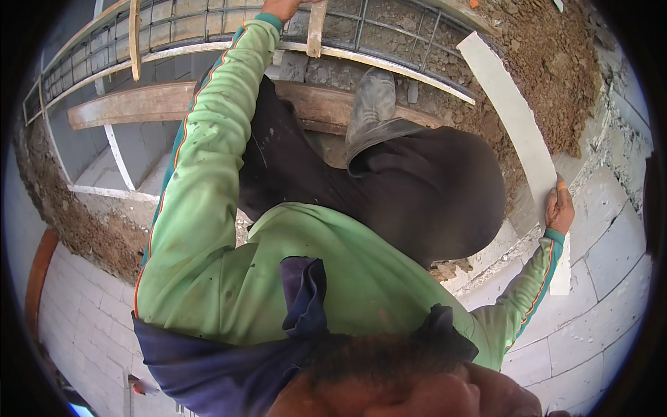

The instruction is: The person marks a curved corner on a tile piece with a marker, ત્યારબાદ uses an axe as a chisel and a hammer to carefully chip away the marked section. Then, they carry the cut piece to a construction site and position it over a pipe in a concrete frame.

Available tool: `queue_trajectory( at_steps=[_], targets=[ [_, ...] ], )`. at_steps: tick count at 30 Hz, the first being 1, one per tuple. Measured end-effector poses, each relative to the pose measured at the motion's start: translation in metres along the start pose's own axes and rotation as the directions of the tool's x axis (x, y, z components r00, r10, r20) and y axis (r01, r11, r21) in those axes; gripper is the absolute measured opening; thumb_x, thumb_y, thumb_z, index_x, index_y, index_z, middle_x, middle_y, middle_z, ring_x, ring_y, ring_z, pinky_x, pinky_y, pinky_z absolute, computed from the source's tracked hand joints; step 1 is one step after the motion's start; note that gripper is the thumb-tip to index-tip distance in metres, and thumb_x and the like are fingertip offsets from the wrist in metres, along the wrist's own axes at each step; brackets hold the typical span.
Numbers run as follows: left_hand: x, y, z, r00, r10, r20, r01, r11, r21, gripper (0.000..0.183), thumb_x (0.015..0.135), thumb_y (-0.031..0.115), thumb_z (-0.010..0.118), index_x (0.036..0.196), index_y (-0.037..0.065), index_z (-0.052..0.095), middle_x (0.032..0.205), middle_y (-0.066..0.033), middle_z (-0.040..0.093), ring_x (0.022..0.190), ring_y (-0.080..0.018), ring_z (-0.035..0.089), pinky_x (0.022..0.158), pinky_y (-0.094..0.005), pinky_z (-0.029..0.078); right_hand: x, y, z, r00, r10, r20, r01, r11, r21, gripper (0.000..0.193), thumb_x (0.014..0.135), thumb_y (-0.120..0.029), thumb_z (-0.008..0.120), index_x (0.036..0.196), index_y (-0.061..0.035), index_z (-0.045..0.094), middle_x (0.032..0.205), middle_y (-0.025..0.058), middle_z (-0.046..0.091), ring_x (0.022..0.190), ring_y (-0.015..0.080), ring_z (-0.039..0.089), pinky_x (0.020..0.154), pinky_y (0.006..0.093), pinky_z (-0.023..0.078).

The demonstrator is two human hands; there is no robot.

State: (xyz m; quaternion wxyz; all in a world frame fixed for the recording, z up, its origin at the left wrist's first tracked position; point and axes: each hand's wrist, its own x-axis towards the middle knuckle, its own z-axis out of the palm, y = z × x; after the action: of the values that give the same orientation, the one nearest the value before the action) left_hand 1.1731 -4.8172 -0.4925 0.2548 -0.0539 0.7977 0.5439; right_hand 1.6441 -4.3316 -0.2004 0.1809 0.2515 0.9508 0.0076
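Note:
My right hand (pixel 559 206) is closed around the edge of a long, pale, flat board (pixel 511 104), gripping it toward its lower end. The board slants up and away to the left over the soil. At the top edge of the view, my left hand (pixel 281 8) is by a short wooden batten (pixel 316 29) lying across a long formwork frame. Most of its fingers are cut off by the picture's edge, so their grip is hidden. Steel rebar mesh (pixel 389 29) runs inside the frame.
A reddish-brown plank (pixel 139 106) lies below the frame, near my dusty boot (pixel 372 101). Another batten (pixel 134 42) crosses the frame at left. Loose brown soil (pixel 549 62) is heaped at upper right. A grey block wall (pixel 590 257) stands at right.

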Motion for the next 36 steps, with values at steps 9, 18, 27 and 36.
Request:
queue_trajectory(
  at_steps=[9,18,27,36],
  targets=[
    [-0.026,0.013,-0.009,0.997,0.041,-0.065,-0.007,0.887,0.461,0.124,0.067,0.06,0.08,0.143,-0.017,0.019,0.141,-0.0341,0.039,0.135,-0.0426,0.037,0.112,-0.0402,0.032,0.074,-0.098,-0.001,0.939,-0.322,-0.125,0.328,0.944,0.037,0.038,0.092,-0.017,0.056,0.129,-0.02,0.059,0.098,0.0151,0.067,0.087,0.033,0.066,0.075,0.0389,0.053],
    [-0.133,0.037,-0.011,0.915,-0.22,0.339,-0.269,0.294,0.917,0.086,0.08,0.071,0.055,0.134,0.004,0.055,0.156,-0.0214,0.022,0.147,-0.0352,0.015,0.116,-0.0555,0.012,0.165,-0.174,0.035,0.846,-0.529,-0.075,0.534,0.839,0.105,0.036,0.09,-0.015,0.056,0.126,-0.017,0.061,0.092,0.0145,0.064,0.085,0.0329,0.063,0.074,0.0383,0.051],
    [-0.149,0.038,-0.014,0.935,-0.187,0.301,-0.245,0.276,0.93,0.08,0.086,0.072,0.044,0.13,0.008,0.06,0.154,-0.0173,0.027,0.139,-0.0391,0.022,0.106,-0.0655,0.014,0.218,-0.259,0.038,0.778,-0.625,0.07,0.624,0.781,0.029,0.038,0.091,-0.018,0.053,0.128,-0.0222,0.059,0.096,0.0137,0.065,0.089,0.0331,0.064,0.076,0.0404,0.051],
    [-0.148,0.039,-0.02,0.909,-0.219,0.353,-0.304,0.229,0.925,0.095,0.076,0.068,0.063,0.141,0.004,0.037,0.138,-0.0207,0.039,0.133,-0.0355,0.027,0.102,-0.0633,0.018,0.219,-0.291,0.051,0.703,-0.711,-0.029,0.706,0.702,-0.091,0.035,0.09,-0.023,0.056,0.125,-0.0225,0.059,0.085,0.0106,0.062,0.08,0.032,0.062,0.066,0.0449,0.05]
  ],
)
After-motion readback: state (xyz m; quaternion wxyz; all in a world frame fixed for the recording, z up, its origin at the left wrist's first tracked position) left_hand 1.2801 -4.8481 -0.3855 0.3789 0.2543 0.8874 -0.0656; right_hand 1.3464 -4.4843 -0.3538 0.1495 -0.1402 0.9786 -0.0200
